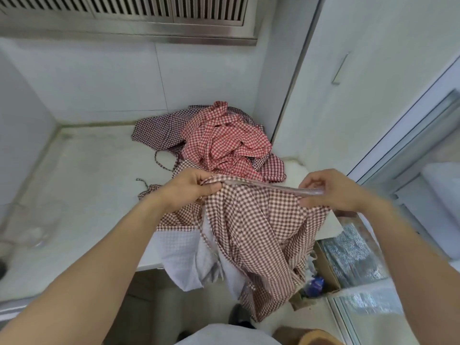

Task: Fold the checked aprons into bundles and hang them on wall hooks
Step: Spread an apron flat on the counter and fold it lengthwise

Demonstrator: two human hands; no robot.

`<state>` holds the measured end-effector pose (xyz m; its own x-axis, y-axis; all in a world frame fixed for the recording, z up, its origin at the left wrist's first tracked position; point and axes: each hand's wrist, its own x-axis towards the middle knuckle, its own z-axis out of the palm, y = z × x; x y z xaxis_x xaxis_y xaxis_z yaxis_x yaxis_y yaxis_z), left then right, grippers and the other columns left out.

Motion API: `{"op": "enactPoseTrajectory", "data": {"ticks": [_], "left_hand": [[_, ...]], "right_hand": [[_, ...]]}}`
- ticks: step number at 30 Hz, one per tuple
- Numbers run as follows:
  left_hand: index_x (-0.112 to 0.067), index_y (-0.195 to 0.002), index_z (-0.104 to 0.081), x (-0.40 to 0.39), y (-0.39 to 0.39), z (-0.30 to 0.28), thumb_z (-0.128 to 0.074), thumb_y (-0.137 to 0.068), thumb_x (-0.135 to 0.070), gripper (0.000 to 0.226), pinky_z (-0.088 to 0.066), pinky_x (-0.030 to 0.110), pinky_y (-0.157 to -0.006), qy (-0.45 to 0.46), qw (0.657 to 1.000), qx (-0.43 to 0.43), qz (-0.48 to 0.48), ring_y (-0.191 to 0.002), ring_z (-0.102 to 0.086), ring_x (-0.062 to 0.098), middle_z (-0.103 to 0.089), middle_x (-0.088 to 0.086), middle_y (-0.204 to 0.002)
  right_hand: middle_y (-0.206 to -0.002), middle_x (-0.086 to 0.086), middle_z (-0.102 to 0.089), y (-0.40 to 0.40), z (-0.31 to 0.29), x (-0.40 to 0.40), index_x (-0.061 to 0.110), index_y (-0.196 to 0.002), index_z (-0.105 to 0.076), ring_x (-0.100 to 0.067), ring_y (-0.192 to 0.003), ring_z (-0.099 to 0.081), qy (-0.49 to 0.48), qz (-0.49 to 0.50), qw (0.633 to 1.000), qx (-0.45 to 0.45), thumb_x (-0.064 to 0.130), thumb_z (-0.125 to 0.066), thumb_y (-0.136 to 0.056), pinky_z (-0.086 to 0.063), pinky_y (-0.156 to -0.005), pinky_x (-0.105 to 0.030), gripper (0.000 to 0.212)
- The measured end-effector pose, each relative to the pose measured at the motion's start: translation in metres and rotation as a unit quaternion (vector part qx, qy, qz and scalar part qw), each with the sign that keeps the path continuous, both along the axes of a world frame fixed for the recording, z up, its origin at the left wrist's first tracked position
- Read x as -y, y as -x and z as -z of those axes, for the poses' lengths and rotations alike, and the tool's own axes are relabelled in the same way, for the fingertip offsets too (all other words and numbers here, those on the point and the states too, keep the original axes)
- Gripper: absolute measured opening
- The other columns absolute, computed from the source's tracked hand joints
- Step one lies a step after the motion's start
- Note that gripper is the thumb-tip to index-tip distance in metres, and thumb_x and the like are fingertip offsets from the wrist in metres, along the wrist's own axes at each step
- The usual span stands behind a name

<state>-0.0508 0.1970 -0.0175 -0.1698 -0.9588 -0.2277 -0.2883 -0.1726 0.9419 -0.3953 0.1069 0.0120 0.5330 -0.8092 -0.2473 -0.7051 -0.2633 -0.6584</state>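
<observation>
A brown-and-white checked apron [258, 232] hangs in front of me, stretched along its top edge between both hands. My left hand [191, 185] pinches the edge's left end, and my right hand [326, 190] pinches the right end. The cloth drapes down over the counter's front edge, showing its white inner side. Behind it, a heap of checked aprons [224, 143] lies on the counter, red ones on top and dark purple ones beneath. No wall hooks are in view.
The pale counter [82, 185] runs left into a tiled corner. A steel vent hood [149, 18] hangs above. A white wall panel [348, 95] stands to the right. Foil-lined boxes [353, 257] sit on the floor at lower right.
</observation>
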Motion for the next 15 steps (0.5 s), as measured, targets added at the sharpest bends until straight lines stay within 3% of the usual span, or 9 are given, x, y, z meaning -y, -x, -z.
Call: {"op": "enactPoseTrajectory", "data": {"ticks": [2,5,8,10,13,15], "left_hand": [[-0.008,-0.108,-0.075,0.006,-0.003,-0.012,-0.064,-0.092,-0.004,0.019,-0.053,0.021,-0.09,0.025,1.0,0.018,0.001,-0.098,-0.071,0.013,-0.076,-0.001,-0.102],[-0.017,-0.098,-0.078,0.017,-0.005,-0.031,-0.069,-0.088,-0.002,0.02,-0.048,0.008,-0.077,0.1,0.986,0.135,0.016,-0.084,-0.069,-0.003,-0.075,-0.018,-0.086],[-0.032,-0.084,-0.073,0.035,-0.009,-0.048,-0.071,-0.086,-0.004,0.028,-0.045,0.006,-0.075,0.162,0.967,0.187,-0.067,-0.078,-0.064,-0.008,-0.07,-0.024,-0.077],[-0.031,-0.084,-0.07,0.047,-0.01,-0.061,-0.07,-0.085,-0.007,0.024,-0.048,0.017,-0.077,0.193,0.949,0.195,-0.156,-0.08,-0.063,-0.003,-0.067,-0.021,-0.083],[-0.022,-0.082,-0.069,0.061,-0.007,-0.087,-0.069,-0.086,-0.009,0.013,-0.046,0.018,-0.067,0.228,0.932,0.171,-0.226,-0.071,-0.059,0.002,-0.064,-0.015,-0.076],[-0.016,-0.077,-0.068,0.069,-0.007,-0.111,-0.068,-0.087,-0.005,0.014,-0.043,0.013,-0.062,0.216,0.943,0.131,-0.219,-0.067,-0.058,0.006,-0.065,-0.007,-0.072]], "right_hand": [[-0.076,0.013,-0.071,0.008,-0.003,0.013,0.028,-0.079,-0.073,-0.006,-0.074,-0.063,0.029,-0.02,0.996,-0.076,0.023,-0.086,-0.075,-0.047,-0.073,-0.025,0.014],[-0.08,0.015,-0.071,0.014,-0.012,0.031,0.032,-0.077,-0.07,-0.007,-0.081,-0.065,0.089,0.012,0.99,-0.107,0.018,-0.077,-0.085,-0.049,-0.076,-0.028,0.017],[-0.089,0.01,-0.071,0.007,-0.024,0.041,0.021,-0.09,-0.072,0.0,-0.082,-0.066,0.111,0.084,0.99,0.011,0.011,-0.067,-0.092,-0.052,-0.081,-0.021,0.011],[-0.097,0.006,-0.07,-0.002,-0.037,0.046,0.017,-0.099,-0.07,0.004,-0.083,-0.066,0.119,0.144,0.976,0.116,0.008,-0.06,-0.096,-0.053,-0.077,-0.014,0.014],[-0.103,0.0,-0.07,-0.016,-0.061,0.059,0.018,-0.104,-0.069,-0.012,-0.093,-0.067,0.117,0.216,0.945,0.216,0.011,-0.055,-0.099,-0.055,-0.079,-0.027,0.016],[-0.102,0.002,-0.068,-0.024,-0.088,0.067,0.016,-0.104,-0.068,-0.01,-0.093,-0.064,0.134,0.237,0.929,0.249,0.014,-0.055,-0.1,-0.053,-0.079,-0.025,0.014]]}}
